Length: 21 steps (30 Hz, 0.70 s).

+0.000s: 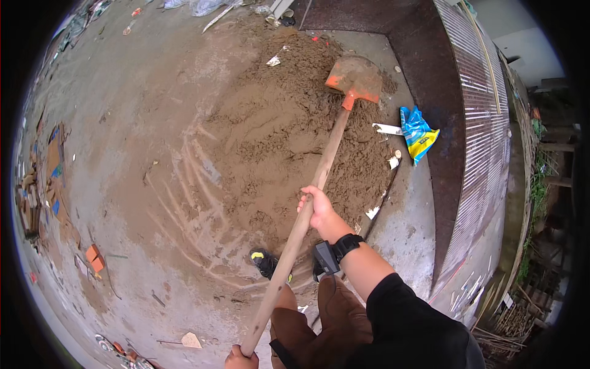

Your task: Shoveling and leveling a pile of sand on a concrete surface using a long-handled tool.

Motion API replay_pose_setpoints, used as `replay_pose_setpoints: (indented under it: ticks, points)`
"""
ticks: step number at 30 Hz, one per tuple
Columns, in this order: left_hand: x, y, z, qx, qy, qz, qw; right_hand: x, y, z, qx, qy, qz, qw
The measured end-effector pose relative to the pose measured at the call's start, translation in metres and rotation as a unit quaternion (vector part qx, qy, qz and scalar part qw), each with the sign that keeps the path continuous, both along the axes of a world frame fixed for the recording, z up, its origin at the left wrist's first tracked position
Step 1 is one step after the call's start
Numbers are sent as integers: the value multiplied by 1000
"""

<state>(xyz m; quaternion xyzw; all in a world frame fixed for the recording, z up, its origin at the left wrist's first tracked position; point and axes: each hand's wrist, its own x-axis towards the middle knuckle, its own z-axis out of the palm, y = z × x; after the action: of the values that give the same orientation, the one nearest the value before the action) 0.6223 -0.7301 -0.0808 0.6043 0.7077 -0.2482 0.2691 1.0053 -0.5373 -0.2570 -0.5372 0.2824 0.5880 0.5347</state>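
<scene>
A long-handled shovel (pixel 295 230) runs from the lower middle up to the upper right. My right hand (pixel 316 206) is closed round the middle of its wooden shaft, and my left hand (pixel 242 358) grips the shaft's lower end at the bottom edge of the view. The shovel's orange metal blade (pixel 356 77), smeared with mud, lies over the far right part of a spread heap of wet brown sand or mortar (pixel 276 138). Whether the blade touches the heap I cannot tell. A band with a small device sits on my right wrist.
Right of the heap, a blue and yellow plastic bag (pixel 418 133) lies by a dark upright panel (pixel 426 92). A dark hose or cable (pixel 385 198) runs along the heap's edge. My shoe (pixel 263 262) stands at its near side. Orange brick pieces (pixel 95 258) lie at left.
</scene>
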Motion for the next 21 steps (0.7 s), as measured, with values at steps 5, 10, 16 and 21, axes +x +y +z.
replay_pose_setpoints:
  ticks: [5,10,16,21]
  points:
    - [-2,33,-49,51,-185,-30,981,49,-20,53,96,-37,-43,994]
    - [-13,114,-78,-182,-239,-32,953,56,40,101,242,-88,-43,965]
    - [-8,144,-67,-170,-244,37,954,-3,120,65,82,-374,23,923]
    - [-75,55,-62,-215,-183,141,949,-88,79,-48,-91,-290,195,932]
